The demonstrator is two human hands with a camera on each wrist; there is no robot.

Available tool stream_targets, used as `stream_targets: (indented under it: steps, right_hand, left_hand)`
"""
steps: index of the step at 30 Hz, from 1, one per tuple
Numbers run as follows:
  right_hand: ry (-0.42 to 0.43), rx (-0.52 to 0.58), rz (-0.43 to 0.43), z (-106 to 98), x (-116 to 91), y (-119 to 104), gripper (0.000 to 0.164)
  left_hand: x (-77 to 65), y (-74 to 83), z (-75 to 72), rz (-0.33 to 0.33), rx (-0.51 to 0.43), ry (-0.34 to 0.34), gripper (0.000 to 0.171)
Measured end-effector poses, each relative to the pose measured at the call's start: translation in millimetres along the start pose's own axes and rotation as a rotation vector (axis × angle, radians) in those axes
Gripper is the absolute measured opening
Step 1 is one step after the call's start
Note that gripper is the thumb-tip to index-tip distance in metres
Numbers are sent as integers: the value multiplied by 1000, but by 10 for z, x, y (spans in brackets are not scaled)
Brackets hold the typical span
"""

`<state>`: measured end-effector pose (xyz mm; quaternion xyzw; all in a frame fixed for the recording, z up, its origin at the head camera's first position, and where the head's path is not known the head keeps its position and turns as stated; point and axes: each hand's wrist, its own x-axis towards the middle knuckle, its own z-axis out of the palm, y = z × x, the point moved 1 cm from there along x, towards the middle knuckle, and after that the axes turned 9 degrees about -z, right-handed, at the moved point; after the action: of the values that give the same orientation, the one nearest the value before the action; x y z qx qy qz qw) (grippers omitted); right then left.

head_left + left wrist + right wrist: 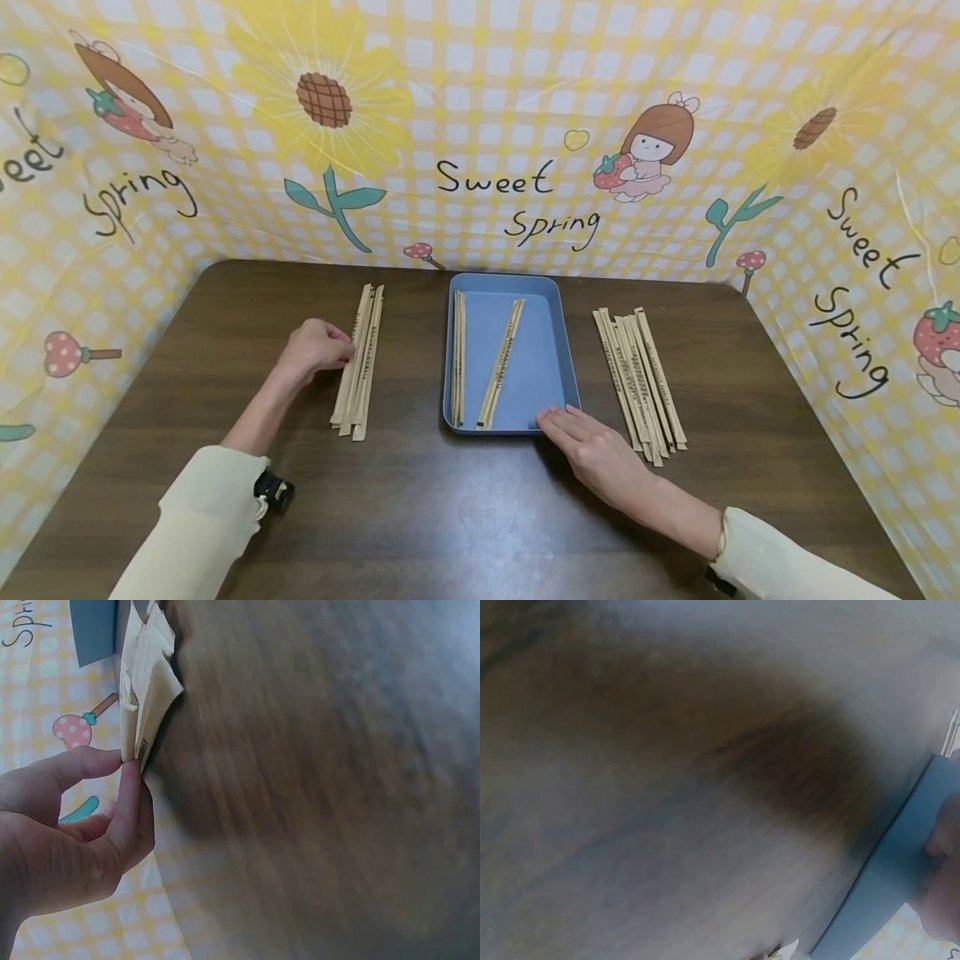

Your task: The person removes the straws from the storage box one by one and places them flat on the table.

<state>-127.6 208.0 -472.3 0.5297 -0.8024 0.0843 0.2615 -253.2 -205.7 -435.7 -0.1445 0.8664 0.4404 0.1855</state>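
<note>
In the head view my left hand (321, 345) is at the left pile of long, thin paper-wrapped straws (365, 367). Thumb and index finger pinch a straw (129, 735) in the left wrist view, with other wrappers right behind it. A shallow blue tray (536, 350) stands in the middle of the table. Along its left wall lie some wrapped straws (459, 358), and a slanted group (501, 364) lies near its centre. My right hand (600, 454) touches the tray's near right corner, fingers extended. The right wrist view shows its fingers only partly, against the tray's blue wall (900, 855).
To the right of the tray lies another pile of paper-wrapped straws (637, 383), close to my right forearm. A yellow checked cloth (495, 108) with printed flowers stands around the back and sides of the brown wooden table (420, 517).
</note>
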Motion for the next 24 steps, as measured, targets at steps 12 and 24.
stream_targets:
  steps: [12, 24]
  right_hand:
    - [7, -7, -5, 0, 4, 5, 47]
    - [5, -16, -4, 0, 6, 2, 47]
  left_hand:
    - [10, -86, -41, -21, 28, -36, 29]
    - [-19, 10, -38, 44, 15, 18, 30]
